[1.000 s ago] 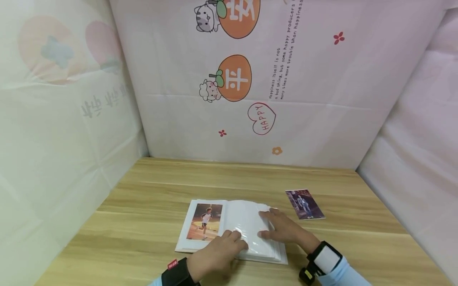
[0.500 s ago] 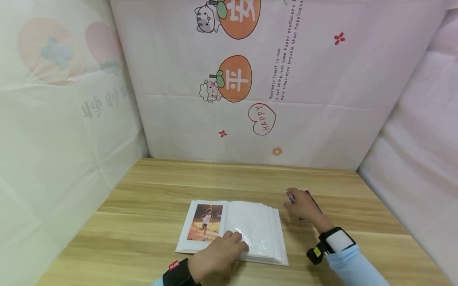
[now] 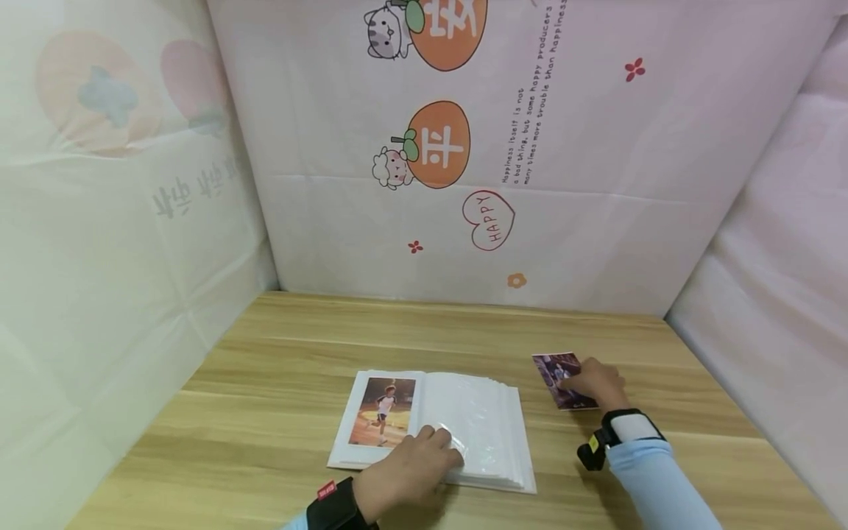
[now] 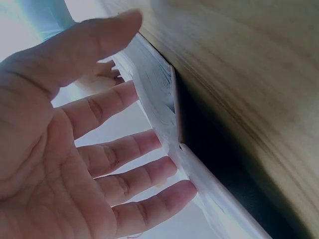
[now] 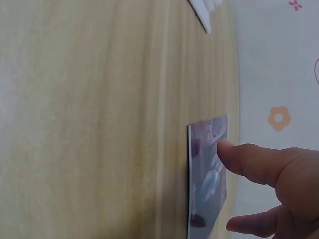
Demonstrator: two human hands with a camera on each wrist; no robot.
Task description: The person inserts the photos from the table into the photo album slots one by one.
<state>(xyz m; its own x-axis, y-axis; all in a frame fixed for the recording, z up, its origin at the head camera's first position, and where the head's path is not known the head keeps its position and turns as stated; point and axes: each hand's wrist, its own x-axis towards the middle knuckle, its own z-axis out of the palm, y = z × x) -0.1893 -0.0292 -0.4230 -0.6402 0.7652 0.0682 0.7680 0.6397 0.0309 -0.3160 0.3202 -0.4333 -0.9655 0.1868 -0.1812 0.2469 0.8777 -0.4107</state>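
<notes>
A photo album [image 3: 477, 419] lies spread on the wooden table, its left page bearing a photo of a running child [image 3: 384, 412] and its right page a glossy sleeve. My left hand [image 3: 414, 471] rests across the album's lower edge. In the left wrist view, the fingers [image 4: 144, 174] reach over the page edges [image 4: 154, 84], and the thumb stands apart from them. To the right of the album, my right hand [image 3: 599, 383] is at a loose photo [image 3: 553, 368] on the table. Its thumb [image 5: 244, 157] touches the face of the photo, with another finger close to its edge.
The wooden table [image 3: 318, 331] is enclosed by white printed cloth on the left, back [image 3: 331, 235] and right. Both wrists wear dark straps, with a small camera [image 3: 592, 453] visible at the right wrist.
My right hand has left the album's right page and moved right to the loose photo, first covering it, then shifting to its right edge. My left hand has stayed on the album.
</notes>
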